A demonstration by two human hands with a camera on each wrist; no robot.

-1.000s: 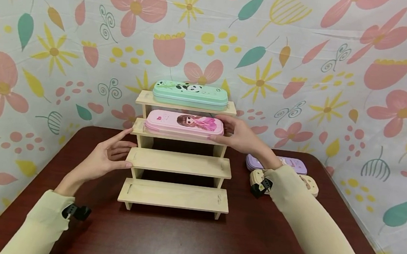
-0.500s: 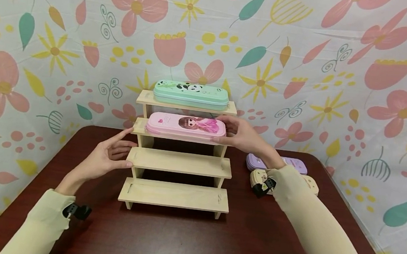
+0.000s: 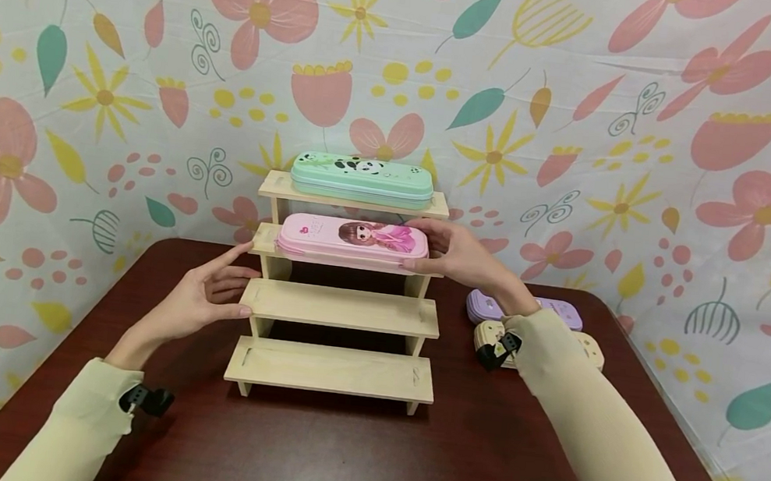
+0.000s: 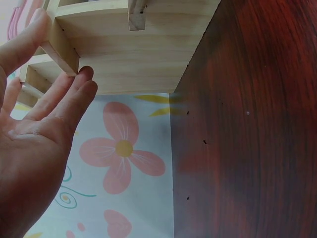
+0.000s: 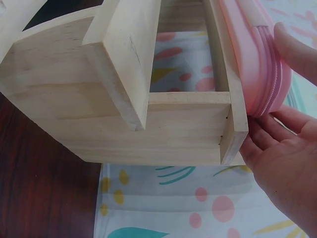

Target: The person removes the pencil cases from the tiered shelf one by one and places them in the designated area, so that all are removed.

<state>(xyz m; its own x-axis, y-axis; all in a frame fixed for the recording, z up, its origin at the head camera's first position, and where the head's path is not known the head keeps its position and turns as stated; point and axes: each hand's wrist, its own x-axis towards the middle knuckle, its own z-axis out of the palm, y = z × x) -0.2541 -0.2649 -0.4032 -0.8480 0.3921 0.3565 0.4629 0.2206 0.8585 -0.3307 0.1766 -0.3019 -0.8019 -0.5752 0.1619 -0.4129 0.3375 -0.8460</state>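
Note:
A stepped wooden rack (image 3: 329, 372) with several shelves stands on the dark table. On its second shelf from the top lies a pink pencil case (image 3: 315, 235) with a doll picture, its zip side showing in the right wrist view. My right hand (image 3: 457, 257) holds the case's right end, thumb at the front and fingers behind. At the rack's left side, my left hand (image 3: 200, 293) touches two shelf ends with extended fingers and thumb. In the left wrist view its fingertips (image 4: 85, 82) rest by a shelf's end. A mint-green panda pencil case (image 3: 363, 181) lies on the top shelf.
Right of the rack, a purple pencil case (image 3: 561, 312) and a cream pencil case (image 3: 591, 350) lie on the table (image 3: 306, 459), partly hidden by my right forearm. A flower-patterned cloth (image 3: 588, 58) hangs close behind the rack.
The pink pencil case has shifted slightly right and down onto its shelf, with my right hand still on its end. My left hand stays at the rack.

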